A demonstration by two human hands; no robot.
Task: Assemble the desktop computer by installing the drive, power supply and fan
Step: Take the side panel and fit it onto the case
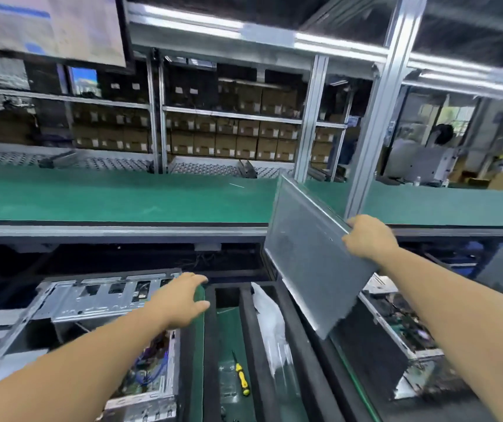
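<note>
**Side panel lifted off at the counter**

The right hand [369,237] grips a grey metal side panel [311,257] by its edge, holding it tilted at two o'clock. The left hand [183,300], fingers spread and holding nothing, rests at the open computer case [104,303] at eight o'clock. A yellow screwdriver [242,379] lies between.

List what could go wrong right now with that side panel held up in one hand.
The right hand grips the side panel by one edge only, tilted above the open case on the right; it may slip and strike the exposed board. The left hand reaches over the left case, whose bare metal edges might cut fingers.
</note>
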